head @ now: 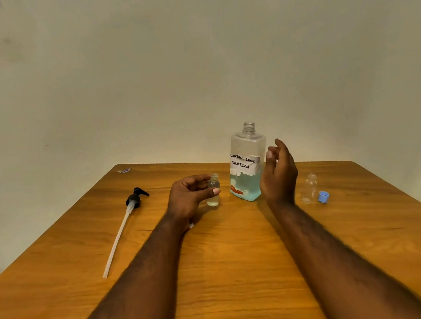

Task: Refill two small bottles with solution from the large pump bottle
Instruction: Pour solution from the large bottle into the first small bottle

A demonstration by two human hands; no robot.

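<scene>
The large clear bottle (246, 166) stands uncapped at the table's middle back, about a third full of pale blue liquid, with a handwritten label. My left hand (190, 197) pinches a small clear bottle (213, 193), open-topped and upright, just left of it. My right hand (279, 173) hovers beside the large bottle's right side, fingers loosely curled and holding nothing. A second small bottle (309, 189) stands without a cap farther right, with a blue cap (323, 196) next to it. The black pump head with its long tube (123, 227) lies on the left.
The wooden table (228, 273) runs up to a plain wall. A small scrap of wrapper (124, 170) lies at the far left corner. A small white bit (191, 225) shows under my left wrist.
</scene>
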